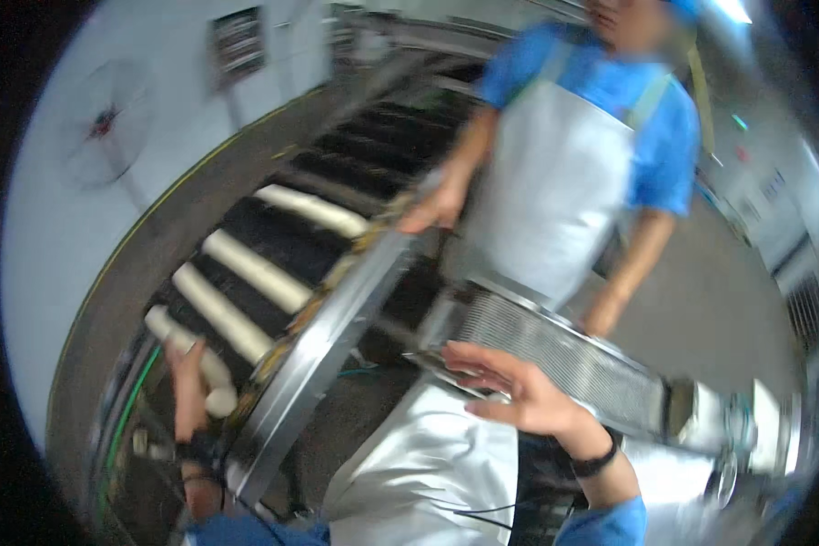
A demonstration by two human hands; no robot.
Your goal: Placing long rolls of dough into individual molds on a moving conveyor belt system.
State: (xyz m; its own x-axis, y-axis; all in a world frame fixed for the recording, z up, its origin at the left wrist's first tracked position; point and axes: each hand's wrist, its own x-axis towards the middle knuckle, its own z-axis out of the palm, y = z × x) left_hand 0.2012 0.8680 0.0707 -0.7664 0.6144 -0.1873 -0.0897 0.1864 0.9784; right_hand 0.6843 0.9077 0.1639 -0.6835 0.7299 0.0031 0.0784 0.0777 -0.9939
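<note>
My left hand (187,385) is wrapped around a pale cylindrical log (213,368) at the near end of a dark conveyor (246,263). The log's round end faces me, and its material cannot be told. Several similar logs lie crosswise farther up the conveyor, among them a pale log (256,269) and a more distant one (314,210). My right hand (525,392) is raised with its fingers apart and nothing in it. It appears over the near edge of a ribbed metal bed (566,348); whether it touches that edge cannot be told.
A metal side rail (321,334) runs along the conveyor. Opposite me stands a co-worker in a white apron (553,177), one hand (437,205) at the rail and the other (604,310) by the ribbed bed. White machine parts (703,416) sit at the right, with a handwheel (725,478) below.
</note>
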